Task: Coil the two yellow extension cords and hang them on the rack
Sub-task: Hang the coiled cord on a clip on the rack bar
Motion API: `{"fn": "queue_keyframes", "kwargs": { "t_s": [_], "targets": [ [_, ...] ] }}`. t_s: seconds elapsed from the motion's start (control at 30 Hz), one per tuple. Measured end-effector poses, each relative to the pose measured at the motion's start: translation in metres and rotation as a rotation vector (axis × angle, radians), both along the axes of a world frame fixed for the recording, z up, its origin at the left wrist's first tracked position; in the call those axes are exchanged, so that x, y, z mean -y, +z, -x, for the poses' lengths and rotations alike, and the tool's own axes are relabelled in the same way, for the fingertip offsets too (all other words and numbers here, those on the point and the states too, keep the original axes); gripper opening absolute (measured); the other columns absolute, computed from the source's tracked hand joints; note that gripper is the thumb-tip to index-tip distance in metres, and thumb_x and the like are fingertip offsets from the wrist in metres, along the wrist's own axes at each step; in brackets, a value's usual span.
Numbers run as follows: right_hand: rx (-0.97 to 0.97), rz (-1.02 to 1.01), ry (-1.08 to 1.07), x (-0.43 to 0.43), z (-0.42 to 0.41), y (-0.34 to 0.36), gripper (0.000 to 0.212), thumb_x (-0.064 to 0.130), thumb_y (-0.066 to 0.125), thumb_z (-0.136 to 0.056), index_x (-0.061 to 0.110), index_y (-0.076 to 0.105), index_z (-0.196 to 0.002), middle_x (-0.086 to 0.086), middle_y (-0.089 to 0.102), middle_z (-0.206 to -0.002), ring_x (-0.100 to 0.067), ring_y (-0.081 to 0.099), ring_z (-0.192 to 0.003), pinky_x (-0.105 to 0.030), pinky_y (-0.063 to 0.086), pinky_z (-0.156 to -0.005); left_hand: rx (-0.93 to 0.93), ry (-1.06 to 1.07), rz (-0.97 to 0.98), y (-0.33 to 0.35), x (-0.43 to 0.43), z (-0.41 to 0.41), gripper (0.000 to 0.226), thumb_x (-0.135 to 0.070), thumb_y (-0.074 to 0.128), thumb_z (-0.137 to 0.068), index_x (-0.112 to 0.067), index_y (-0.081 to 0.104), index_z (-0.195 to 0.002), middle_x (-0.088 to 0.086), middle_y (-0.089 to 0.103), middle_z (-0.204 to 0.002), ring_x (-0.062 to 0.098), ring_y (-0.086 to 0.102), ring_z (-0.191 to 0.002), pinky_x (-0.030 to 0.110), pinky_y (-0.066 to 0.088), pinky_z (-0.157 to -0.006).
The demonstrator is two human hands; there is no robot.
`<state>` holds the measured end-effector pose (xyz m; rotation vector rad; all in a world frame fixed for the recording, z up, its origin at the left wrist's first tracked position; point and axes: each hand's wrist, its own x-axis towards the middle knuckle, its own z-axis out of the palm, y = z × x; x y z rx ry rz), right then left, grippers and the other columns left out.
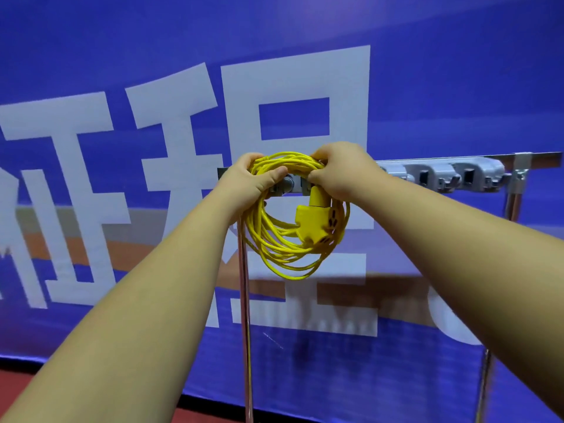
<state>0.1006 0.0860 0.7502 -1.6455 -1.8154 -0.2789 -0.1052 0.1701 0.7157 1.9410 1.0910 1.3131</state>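
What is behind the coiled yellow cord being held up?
Through the coil, part of the rack and the blue banner show. Whether a hook carries the coil cannot be seen: the left hand, right hand and strands cover it.

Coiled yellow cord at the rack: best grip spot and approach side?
Grip the coiled yellow cord at its top arc, from the front, where strands bunch; left hand and right hand hold it there. Lower loops hang loose, socket block dangles right.

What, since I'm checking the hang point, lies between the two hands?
In the head view, the top strands of the coiled yellow cord bridge the left hand and right hand; behind the strands shows a grey fitting of the rack.
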Motion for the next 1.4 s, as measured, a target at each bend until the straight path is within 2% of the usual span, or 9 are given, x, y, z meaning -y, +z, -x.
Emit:
{"fn": "queue_keyframes", "kwargs": {
  "t_s": [0.3, 0.53, 0.6, 0.7, 0.83, 0.97, 1.03, 1.2, 1.4],
  "targets": [
    [0.096, -0.001, 0.051, -0.001, -0.009, -0.01, 0.039, 0.055, 0.052, -0.106, 0.027, 0.076, -0.12, -0.009, 0.061, -0.109, -0.029, 0.062, -0.098, -0.044, 0.055, -0.082, -0.013, -0.17, 0.08, -0.006, 0.001, 0.013, 0.083, -0.067, 0.073, -0.083, -0.038, 0.039, -0.152, 0.007, 0.066, -0.128, 0.03, 0.074, -0.105, 0.051, 0.062, -0.088],
    [0.187, -0.116, -0.005, -0.008, -0.012, -0.033, 0.054, 0.052, 0.039, -0.111, 0.025, 0.047, -0.157, -0.01, 0.055, -0.135, -0.032, 0.051, -0.123, -0.048, 0.048, -0.102, 0.078, -0.21, 0.107, -0.017, 0.002, 0.024, 0.073, -0.063, 0.062, -0.092, -0.052, 0.031, -0.156, 0.004, 0.064, -0.139, 0.025, 0.074, -0.11, 0.051, 0.059, -0.096],
    [0.212, -0.13, -0.032, -0.008, -0.011, -0.036, 0.056, 0.05, 0.039, -0.111, 0.024, 0.042, -0.16, -0.01, 0.054, -0.138, -0.034, 0.051, -0.125, -0.048, 0.048, -0.102, 0.026, -0.12, 0.016, -0.019, 0.002, 0.018, 0.067, -0.066, 0.058, -0.093, -0.055, 0.031, -0.154, 0.002, 0.063, -0.14, 0.021, 0.071, -0.115, 0.042, 0.06, -0.094],
    [0.223, -0.136, -0.045, -0.007, -0.009, -0.035, 0.047, 0.048, 0.039, -0.111, 0.025, 0.052, -0.151, -0.01, 0.056, -0.131, -0.034, 0.055, -0.119, -0.047, 0.051, -0.095, -0.086, 0.054, -0.224, -0.018, 0.007, 0.006, 0.052, -0.052, 0.049, -0.104, -0.05, 0.036, -0.155, -0.005, 0.055, -0.143, 0.001, 0.059, -0.11, 0.009, 0.048, -0.075],
    [0.064, -0.085, 0.028, -0.003, -0.006, -0.029, 0.034, 0.047, 0.047, -0.108, 0.033, 0.067, -0.131, -0.006, 0.056, -0.112, -0.03, 0.058, -0.104, -0.045, 0.054, -0.089, -0.21, 0.128, -0.358, -0.018, 0.011, 0.004, 0.05, -0.042, 0.045, -0.109, -0.05, 0.033, -0.156, 0.001, 0.052, -0.146, -0.007, 0.05, -0.093, 0.004, 0.038, -0.069],
    [-0.267, -0.022, 0.154, 0.006, -0.008, -0.02, 0.03, 0.041, 0.063, -0.104, 0.037, 0.071, -0.132, 0.001, 0.071, -0.12, -0.022, 0.064, -0.107, -0.043, 0.058, -0.093, -0.139, 0.051, -0.278, -0.015, 0.007, 0.006, 0.047, -0.046, 0.049, -0.107, -0.058, 0.037, -0.151, 0.002, 0.044, -0.159, 0.02, 0.05, -0.136, 0.025, 0.048, -0.096],
    [-0.399, -0.006, 0.17, 0.008, -0.007, -0.018, 0.034, 0.04, 0.069, -0.101, 0.038, 0.07, -0.135, 0.002, 0.073, -0.126, -0.02, 0.067, -0.109, -0.039, 0.059, -0.091, -0.06, 0.035, -0.218, -0.016, 0.007, 0.005, 0.045, -0.048, 0.053, -0.105, -0.061, 0.043, -0.146, 0.001, 0.045, -0.159, 0.024, 0.051, -0.138, 0.031, 0.052, -0.099],
    [-0.484, -0.048, 0.148, 0.003, -0.006, -0.02, 0.031, 0.042, 0.072, -0.099, 0.038, 0.074, -0.13, 0.003, 0.075, -0.126, -0.017, 0.068, -0.108, -0.024, 0.054, -0.072, -0.125, 0.1, -0.298, -0.016, 0.003, 0.0, 0.045, -0.044, 0.047, -0.108, -0.046, 0.043, -0.153, -0.002, 0.051, -0.152, 0.011, 0.052, -0.125, 0.029, 0.047, -0.097],
    [-0.5, -0.063, 0.156, -0.011, -0.006, -0.024, 0.034, 0.04, 0.069, -0.101, 0.038, 0.071, -0.135, 0.001, 0.071, -0.135, -0.022, 0.066, -0.12, -0.036, 0.057, -0.091, -0.267, 0.187, -0.286, -0.019, -0.006, 0.001, 0.046, -0.048, 0.035, -0.11, -0.047, 0.036, -0.156, 0.003, 0.036, -0.16, 0.024, 0.036, -0.148, 0.029, 0.035, -0.103]
  ]
}}
